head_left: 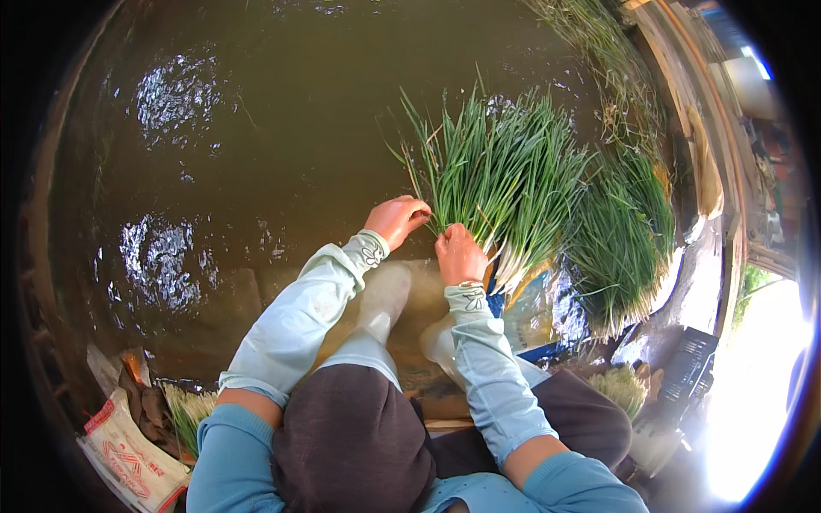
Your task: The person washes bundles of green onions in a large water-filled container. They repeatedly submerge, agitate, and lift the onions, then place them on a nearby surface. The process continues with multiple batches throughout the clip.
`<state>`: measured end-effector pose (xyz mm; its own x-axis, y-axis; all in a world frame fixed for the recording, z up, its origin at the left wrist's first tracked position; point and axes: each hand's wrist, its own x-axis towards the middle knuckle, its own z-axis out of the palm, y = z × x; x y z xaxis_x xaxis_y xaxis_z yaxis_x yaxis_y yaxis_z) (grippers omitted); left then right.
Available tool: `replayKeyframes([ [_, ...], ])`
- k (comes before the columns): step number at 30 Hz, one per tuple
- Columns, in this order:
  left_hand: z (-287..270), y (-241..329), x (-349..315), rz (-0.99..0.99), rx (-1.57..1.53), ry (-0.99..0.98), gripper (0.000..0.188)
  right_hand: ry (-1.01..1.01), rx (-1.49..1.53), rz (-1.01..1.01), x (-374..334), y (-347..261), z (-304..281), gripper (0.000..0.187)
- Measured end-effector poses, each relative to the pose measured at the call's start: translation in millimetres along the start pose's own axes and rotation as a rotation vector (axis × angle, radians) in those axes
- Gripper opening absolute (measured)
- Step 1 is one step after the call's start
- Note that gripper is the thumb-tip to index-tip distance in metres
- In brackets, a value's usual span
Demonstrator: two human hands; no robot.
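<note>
A large bunch of green chives with pale, whitish stem ends spreads out ahead of me, right of centre. My right hand is closed around stems at the bunch's lower left edge. Just beyond it, to the left, my left hand has its fingers pinched together beside the same edge; whatever is between the fingertips is too small to make out. Both forearms wear pale blue sleeve covers. Under the bunch's stem ends, part of a blue and yellow printed sheet or sack shows.
Murky brown water stretches ahead and left; my legs reach into it. More chives lie at the right, by a wooden edge. A dark plastic crate stands at lower right, a red and white printed bag at lower left.
</note>
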<state>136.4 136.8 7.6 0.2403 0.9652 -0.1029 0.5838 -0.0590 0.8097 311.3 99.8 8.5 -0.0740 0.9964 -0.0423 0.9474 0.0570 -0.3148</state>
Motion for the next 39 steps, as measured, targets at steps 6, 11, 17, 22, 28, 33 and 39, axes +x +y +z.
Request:
replayKeyframes([
  [6, -20, 3, -6, 0.164, 0.174, 0.053, 0.007, -0.001, 0.0, -0.045, -6, -10, -15, 0.016],
  [11, -47, 5, -1, 0.218, 0.5, 0.347, 0.01, -0.067, 0.11, -0.02, -4, -13, -24, 0.015],
  [17, -105, -22, -10, -0.379, 0.15, 0.798, 0.055, 0.077, 0.596, 0.103, 8, 16, -36, 0.012],
  [22, -34, -8, -42, 0.008, 0.066, 0.317, 0.039, -0.212, 0.494, 0.21, -1, 21, -14, 0.018],
  [28, 34, -1, -28, -0.153, -0.312, 0.013, 0.026, -0.235, -0.05, 0.089, -9, 10, 9, 0.022],
  [33, 25, 3, -46, -0.2, -0.481, 0.037, 0.012, -0.251, 0.147, 0.221, -4, 4, 7, 0.023],
  [39, 10, 12, -76, -0.302, -0.574, 0.024, 0.01, -0.252, 0.307, 0.179, -6, -9, 14, 0.024],
])
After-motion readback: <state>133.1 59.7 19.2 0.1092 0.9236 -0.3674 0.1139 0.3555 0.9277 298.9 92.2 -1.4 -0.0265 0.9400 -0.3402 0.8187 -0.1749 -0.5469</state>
